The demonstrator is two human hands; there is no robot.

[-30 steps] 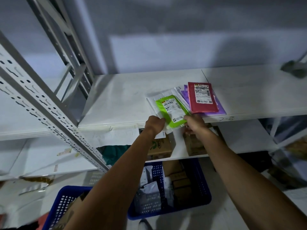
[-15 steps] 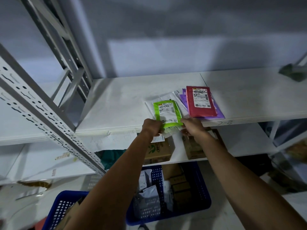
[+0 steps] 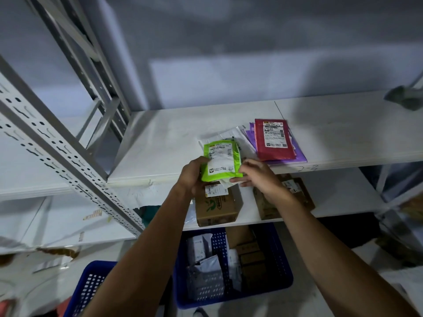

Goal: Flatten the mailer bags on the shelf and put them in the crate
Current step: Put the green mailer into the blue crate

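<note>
A green mailer bag (image 3: 221, 159) with a white label sticks out past the front edge of the white shelf (image 3: 164, 143). My left hand (image 3: 191, 177) grips its lower left edge. My right hand (image 3: 256, 175) is at its lower right corner, fingers touching a white mailer (image 3: 225, 136) that lies under the green one. A red mailer (image 3: 273, 140) rests on purple mailers (image 3: 299, 156) to the right on the same shelf. Below, on the floor, a blue crate (image 3: 278, 266) holds several parcels and bags.
Two cardboard boxes (image 3: 217, 207) (image 3: 297, 193) stand on the lower shelf right under my hands. A second blue crate (image 3: 89, 289) sits at the lower left. A perforated grey shelf upright (image 3: 57, 145) slants across the left. A grey object (image 3: 405, 99) lies at the shelf's far right.
The green mailer has been pulled toward me, off the shelf's front edge, and turned more upright. Both hands moved down and back with it; the red and purple mailers stayed put.
</note>
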